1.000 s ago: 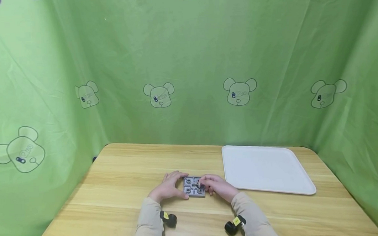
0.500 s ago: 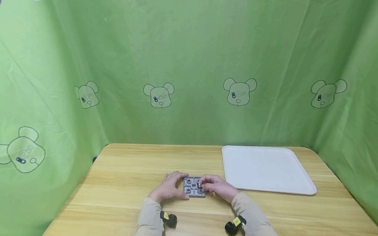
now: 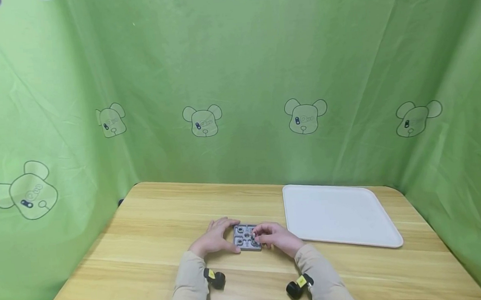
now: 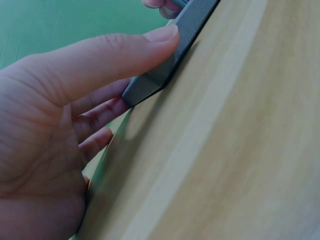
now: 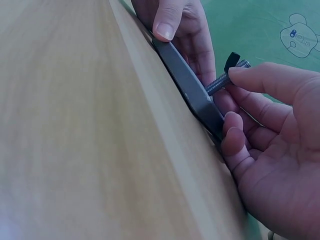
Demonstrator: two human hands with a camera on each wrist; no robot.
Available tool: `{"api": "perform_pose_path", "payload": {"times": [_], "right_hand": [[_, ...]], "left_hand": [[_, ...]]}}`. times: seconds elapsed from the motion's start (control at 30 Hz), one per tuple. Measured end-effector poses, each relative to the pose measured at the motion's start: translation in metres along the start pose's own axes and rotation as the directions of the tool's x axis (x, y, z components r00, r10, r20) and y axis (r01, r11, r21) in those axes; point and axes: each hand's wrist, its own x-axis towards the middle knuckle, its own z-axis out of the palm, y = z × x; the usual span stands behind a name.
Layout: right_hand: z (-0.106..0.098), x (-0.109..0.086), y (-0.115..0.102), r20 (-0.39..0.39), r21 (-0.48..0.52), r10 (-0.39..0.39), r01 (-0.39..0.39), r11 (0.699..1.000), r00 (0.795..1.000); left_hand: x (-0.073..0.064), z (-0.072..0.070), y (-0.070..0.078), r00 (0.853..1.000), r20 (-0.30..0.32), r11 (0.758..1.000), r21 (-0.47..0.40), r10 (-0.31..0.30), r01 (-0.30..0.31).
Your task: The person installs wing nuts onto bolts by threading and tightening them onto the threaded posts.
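Note:
On the table lies a square grey plate [image 3: 247, 243] with recessed sections and holes. My left hand [image 3: 214, 238] holds it by its left side, thumb on the near edge and fingers at the far edge. From the plate rises a threaded bolt [image 5: 216, 85], tilted in the right wrist view, with a black wing nut [image 5: 231, 61] near its top. The thumb and a finger of my right hand [image 3: 278, 237] pinch the wing nut, while other fingertips touch the plate's side. Part of the nut is hidden behind the thumb.
A white tray [image 3: 337, 213] lies on the wooden table [image 3: 154, 218] to the right, just beyond the right hand. Green curtains [image 3: 253, 86] with bear-head prints surround the table at the back and sides.
My right thumb and fingertips have shifted slightly around the top of the bolt, as if twisting. The left hand and the plate stay in place.

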Motion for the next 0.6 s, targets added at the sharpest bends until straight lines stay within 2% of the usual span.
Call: {"api": "perform_pose_path", "payload": {"times": [0.47,0.6], "right_hand": [[0.0052,0.0024,-0.0028,-0.058,-0.028,0.012,-0.013,1.000,0.998],[0.0089,0.0021,-0.0061,-0.089,-0.074,0.004,-0.011,0.997,0.996]], "left_hand": [[0.0011,0.0007,-0.0037,1.000,0.001,1.000,0.004,-0.005,0.005],[0.0011,0.0002,-0.0035,1.000,0.000,1.000,-0.002,-0.001,0.001]]}}
